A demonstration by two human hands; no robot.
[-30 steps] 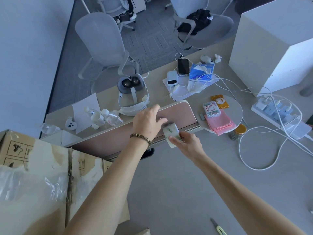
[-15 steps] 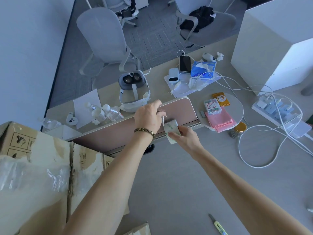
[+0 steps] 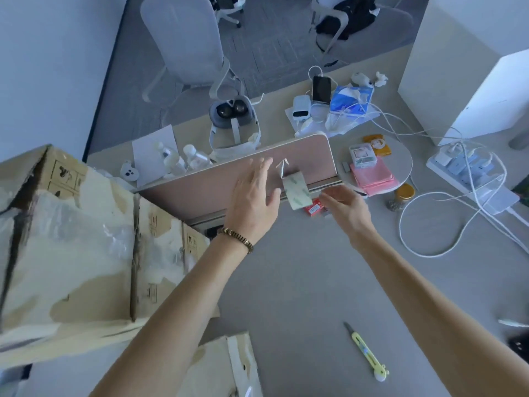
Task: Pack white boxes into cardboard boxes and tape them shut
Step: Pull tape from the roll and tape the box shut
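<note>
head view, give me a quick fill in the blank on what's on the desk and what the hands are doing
1. The roll of tape stands against the ___ desk divider.
2. The left hand wears a beaded ___ at the wrist.
3. The yellow utility knife lies on the desk, nearer the ___ arm.
4. The VR headset lies ___ the divider, on the far desk.

Missing words: pink; bracelet; right; behind

Your grey desk (image 3: pixel 300 282): yellow utility knife (image 3: pixel 367 353) near front, cardboard boxes (image 3: pixel 86 253) at left, white cable (image 3: pixel 423 224) & power strip (image 3: pixel 472 179) at right.
</note>
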